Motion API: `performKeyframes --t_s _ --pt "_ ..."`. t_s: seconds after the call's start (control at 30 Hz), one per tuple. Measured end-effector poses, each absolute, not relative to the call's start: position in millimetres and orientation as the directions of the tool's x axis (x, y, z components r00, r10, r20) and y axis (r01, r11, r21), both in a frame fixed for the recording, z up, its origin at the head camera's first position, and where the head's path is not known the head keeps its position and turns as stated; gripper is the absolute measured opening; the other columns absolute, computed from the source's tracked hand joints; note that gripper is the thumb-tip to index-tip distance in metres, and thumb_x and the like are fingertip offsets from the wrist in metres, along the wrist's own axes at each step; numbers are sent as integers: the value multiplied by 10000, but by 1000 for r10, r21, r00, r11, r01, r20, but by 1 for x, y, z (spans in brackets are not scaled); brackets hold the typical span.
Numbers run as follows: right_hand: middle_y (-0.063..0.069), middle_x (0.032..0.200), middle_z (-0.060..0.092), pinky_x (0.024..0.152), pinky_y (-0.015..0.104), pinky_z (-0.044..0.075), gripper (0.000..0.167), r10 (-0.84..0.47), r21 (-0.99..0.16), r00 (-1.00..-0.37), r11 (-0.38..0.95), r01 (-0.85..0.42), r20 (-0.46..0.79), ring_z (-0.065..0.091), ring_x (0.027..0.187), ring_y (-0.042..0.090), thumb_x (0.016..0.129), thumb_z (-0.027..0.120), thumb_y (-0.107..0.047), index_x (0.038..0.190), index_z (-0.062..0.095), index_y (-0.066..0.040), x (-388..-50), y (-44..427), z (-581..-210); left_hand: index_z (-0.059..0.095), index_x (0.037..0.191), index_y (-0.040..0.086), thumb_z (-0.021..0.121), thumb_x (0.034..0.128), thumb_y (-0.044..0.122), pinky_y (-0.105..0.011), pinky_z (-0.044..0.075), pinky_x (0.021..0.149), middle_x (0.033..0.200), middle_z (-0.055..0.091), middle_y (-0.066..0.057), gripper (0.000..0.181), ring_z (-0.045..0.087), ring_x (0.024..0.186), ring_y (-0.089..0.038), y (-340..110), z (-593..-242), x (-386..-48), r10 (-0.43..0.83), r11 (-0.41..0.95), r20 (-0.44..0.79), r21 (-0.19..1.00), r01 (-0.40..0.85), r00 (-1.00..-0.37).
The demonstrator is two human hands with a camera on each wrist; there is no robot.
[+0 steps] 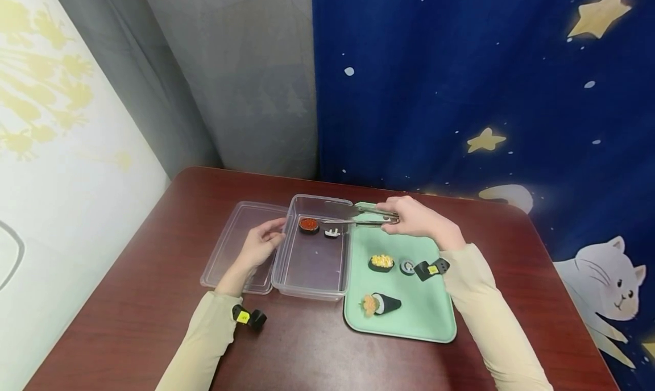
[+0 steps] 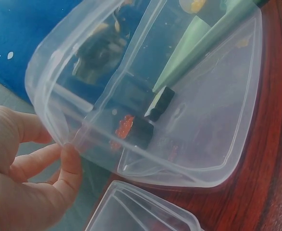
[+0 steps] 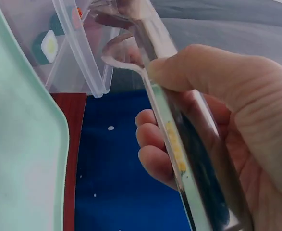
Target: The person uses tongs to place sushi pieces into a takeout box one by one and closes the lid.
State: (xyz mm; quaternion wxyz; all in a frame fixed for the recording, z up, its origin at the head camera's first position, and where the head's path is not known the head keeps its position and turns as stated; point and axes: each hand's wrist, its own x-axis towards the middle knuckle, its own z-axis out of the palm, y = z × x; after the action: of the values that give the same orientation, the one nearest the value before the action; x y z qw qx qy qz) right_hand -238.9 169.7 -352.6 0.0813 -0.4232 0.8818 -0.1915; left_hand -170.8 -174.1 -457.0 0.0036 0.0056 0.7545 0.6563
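My right hand (image 1: 417,216) grips metal tongs (image 3: 172,120) over the container's far right side. The tongs' two arms stand apart, with nothing visible between their tips. With its fingertips, my left hand (image 1: 262,244) touches the outside of the clear plastic container (image 1: 311,293) near its far left part. Inside the container sit a toy roe sushi (image 1: 309,225) with a red top and a small black-and-white sushi piece (image 1: 332,233). On the green tray (image 1: 425,317) lie a corn-topped sushi (image 1: 381,262), a round sushi roll (image 1: 407,266) and a cone hand roll (image 1: 386,304).
A clear lid (image 1: 230,249) lies flat left of the container, partly under my left hand. The tray stands against the container's right side. Behind the reddish-brown table (image 1: 302,345) hang a grey curtain (image 1: 245,84) and a blue starry curtain (image 1: 409,95).
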Motion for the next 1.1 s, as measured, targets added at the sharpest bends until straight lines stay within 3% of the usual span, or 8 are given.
performKeyframes --t_s 0.17,0.27,0.5,0.77,1.1 --pt "165 1032 639 621 278 449 446 -772 -422 -628 539 -729 101 499 655 136 799 672 -87 1199 585 88 -224 188 -361 460 1295 -126 543 874 -64 -206 489 652 1219 516 -325 433 590 806 -97 -174 -457 -171 21 141 -2 990 1 -1000" --pt "162 1069 635 605 256 448 447 -759 -429 -637 535 -728 134 495 662 89 794 686 -84 1198 586 80 -216 201 -367 462 1299 -119 546 875 -62 -210 491 656 1224 517 -319 435 590 821 -118 -174 -457 -171 21 142 -7 990 -4 -1000" --pt "30 850 575 529 206 411 451 -725 -462 -658 520 -718 205 435 626 36 769 714 -59 1183 593 72 -195 231 -384 477 1298 -99 552 873 -66 -216 493 672 1235 526 -301 433 596 871 -164 -175 -460 -171 18 135 -25 991 -22 -1000" --pt "24 868 591 508 194 414 415 -660 -519 -720 549 -656 212 461 650 29 760 724 -43 1142 611 70 -172 260 -405 474 1310 -84 551 884 -46 -230 495 690 1252 518 -291 434 587 859 -107 -176 -459 -171 26 147 -28 989 -24 -999" --pt "38 852 595 507 185 413 397 -648 -539 -723 531 -654 240 444 642 3 737 730 5 1109 615 86 -159 275 -432 467 1313 -88 549 882 -50 -223 493 674 1245 516 -297 439 586 847 -127 -176 -458 -172 29 139 -32 990 -27 -999"
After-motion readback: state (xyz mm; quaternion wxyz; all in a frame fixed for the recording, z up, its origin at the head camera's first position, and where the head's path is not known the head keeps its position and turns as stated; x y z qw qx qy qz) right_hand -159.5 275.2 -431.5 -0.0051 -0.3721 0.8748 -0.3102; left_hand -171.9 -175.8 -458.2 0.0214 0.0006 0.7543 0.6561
